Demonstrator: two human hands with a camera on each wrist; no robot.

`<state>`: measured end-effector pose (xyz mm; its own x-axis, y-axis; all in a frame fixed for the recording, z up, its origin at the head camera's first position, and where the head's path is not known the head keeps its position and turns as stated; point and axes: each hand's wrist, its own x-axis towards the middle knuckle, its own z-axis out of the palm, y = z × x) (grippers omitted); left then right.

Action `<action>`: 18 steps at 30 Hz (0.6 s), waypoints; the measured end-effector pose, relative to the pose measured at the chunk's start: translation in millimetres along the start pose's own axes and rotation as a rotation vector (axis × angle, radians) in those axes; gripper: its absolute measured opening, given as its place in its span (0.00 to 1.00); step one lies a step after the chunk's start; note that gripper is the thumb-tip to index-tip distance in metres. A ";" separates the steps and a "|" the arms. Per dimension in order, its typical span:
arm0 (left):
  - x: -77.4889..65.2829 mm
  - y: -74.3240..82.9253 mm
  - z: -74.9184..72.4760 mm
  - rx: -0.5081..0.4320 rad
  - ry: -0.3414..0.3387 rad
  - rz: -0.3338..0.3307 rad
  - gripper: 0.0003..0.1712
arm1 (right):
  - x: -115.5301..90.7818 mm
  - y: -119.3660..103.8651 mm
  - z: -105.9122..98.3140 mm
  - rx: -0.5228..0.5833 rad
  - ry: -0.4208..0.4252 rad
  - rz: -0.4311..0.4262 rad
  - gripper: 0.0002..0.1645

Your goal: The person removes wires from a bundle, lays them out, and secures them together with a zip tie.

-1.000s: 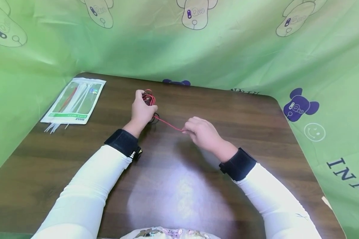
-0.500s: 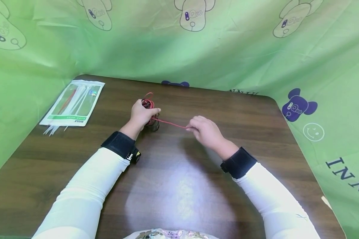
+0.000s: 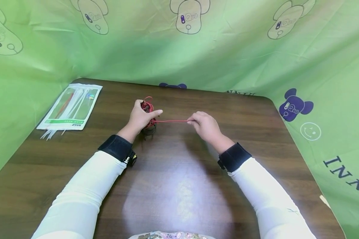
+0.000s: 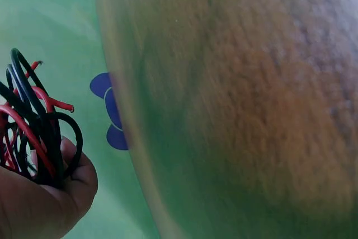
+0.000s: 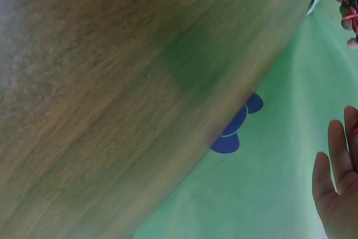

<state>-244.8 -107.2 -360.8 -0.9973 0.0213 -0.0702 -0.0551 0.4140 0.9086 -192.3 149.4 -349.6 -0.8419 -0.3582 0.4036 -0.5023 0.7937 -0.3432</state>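
In the head view, my left hand [image 3: 139, 119] holds a tangled bundle of red and black wires [image 3: 147, 107] over the middle of the table. The left wrist view shows looped wires [image 4: 42, 118] sticking up from the curled hand, with cut red ends at the top. A single red wire [image 3: 172, 121] runs straight and taut from the bundle to my right hand [image 3: 205, 126], which pinches its end between thumb and fingertips. From the right wrist, only part of the right hand [image 5: 338, 194] shows at the edge, its outer fingers extended; its pinching fingertips are mostly cut off.
A clear-fronted bag of zip ties [image 3: 70, 106] lies at the table's far left, with several white tips poking out of its near end. A green printed curtain [image 3: 227, 53] hangs behind and beside the brown wooden table [image 3: 167, 186].
The hands have moved slightly apart, lengthening the red wire between them. That wire has turned from slanting to nearly level across the view. The bundle has come a little nearer the body.
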 end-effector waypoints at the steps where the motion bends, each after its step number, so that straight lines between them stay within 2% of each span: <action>1: -0.7 -0.2 -0.5 -0.008 -0.009 -0.002 0.49 | 0.9 0.7 0.2 -0.002 0.000 0.013 0.04; 6: -2.6 0.6 -3.0 -0.077 -0.047 -0.043 0.43 | 3.3 4.2 0.9 -0.016 -0.006 0.059 0.04; 11: -2.9 2.1 -5.6 -0.138 -0.080 -0.082 0.39 | 5.8 6.8 -0.4 -0.007 -0.003 0.068 0.04; 18: -1.0 1.2 -5.9 -0.095 -0.034 -0.023 0.45 | 7.7 14.8 -3.9 -0.009 -0.006 0.101 0.05</action>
<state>-244.2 -112.1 -357.2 -0.9936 0.0440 -0.1037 -0.0838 0.3266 0.9414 -205.4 160.3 -348.3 -0.8894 -0.2787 0.3623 -0.4126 0.8306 -0.3739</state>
